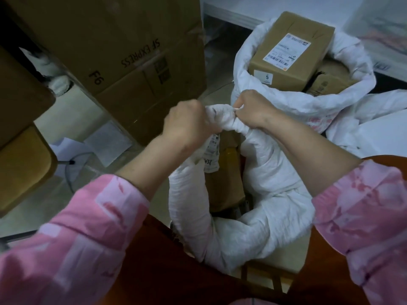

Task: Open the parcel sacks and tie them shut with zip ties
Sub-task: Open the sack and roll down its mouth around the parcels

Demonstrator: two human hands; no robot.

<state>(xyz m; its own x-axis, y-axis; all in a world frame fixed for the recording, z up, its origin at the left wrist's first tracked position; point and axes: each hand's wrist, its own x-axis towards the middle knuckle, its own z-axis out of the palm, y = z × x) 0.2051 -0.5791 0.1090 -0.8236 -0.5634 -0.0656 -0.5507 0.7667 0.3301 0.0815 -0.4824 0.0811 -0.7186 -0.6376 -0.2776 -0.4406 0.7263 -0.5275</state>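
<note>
We are gripping the gathered neck of a crumpled white woven parcel sack (253,194) standing on the floor between our knees. Our left hand (187,122) is clenching the bunched fabric from the left, and our right hand (253,108) is pinching the same twisted bunch from the right; we cannot tell whether a zip tie is there. Brown parcels are showing through the gap below. Just behind, a second white sack (308,102) is standing open, holding a labelled brown cardboard box (290,49). A large brown carton printed "SF EXPRESS" (123,53) is sitting to the left.
</note>
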